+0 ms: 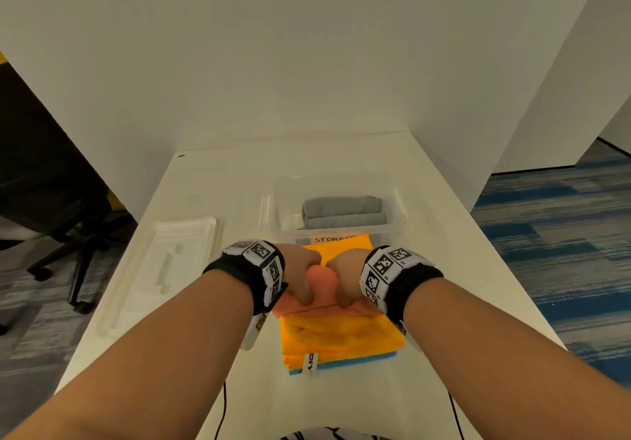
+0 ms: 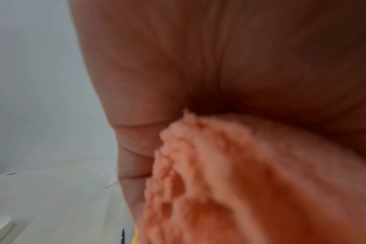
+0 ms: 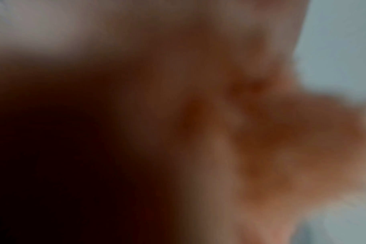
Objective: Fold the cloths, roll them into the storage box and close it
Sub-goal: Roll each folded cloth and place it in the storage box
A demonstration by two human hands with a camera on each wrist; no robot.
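So we're maybe a third of the way through this one, judging by the layout. We're seeing two grey rolls [image 1: 343, 213] already sitting side by side in the clear storage box [image 1: 399, 200], which is standing open at the far middle of the table. Its white lid [image 1: 164, 268] is lying off to the left, so closing is definitely not happening yet.

Right now we're working on the pink cloth [image 1: 324, 280]. Our left hand [image 1: 300, 277] and right hand [image 1: 345, 277] are both curling over it, fingers and thumbs wrapped around the bundle, knuckles nearly touching, and it looks like we're mid-roll. The left wrist view is showing the fuzzy pink pile pressed right into the palm; the right wrist view is too blurry to add much.

That pink one is sitting on top of the stack just in front of the box: orange cloths [image 1: 341, 337] under it and a blue cloth [image 1: 358, 364] peeking out at the bottom. So we're guessing several rolls are left, then the lid.

Everything's on a white table [image 1: 461, 286] boxed in by plain white walls [image 1: 307, 46], with blue patterned carpet [image 1: 563, 234] on the right and a black office chair [image 1: 51, 183] on the left.
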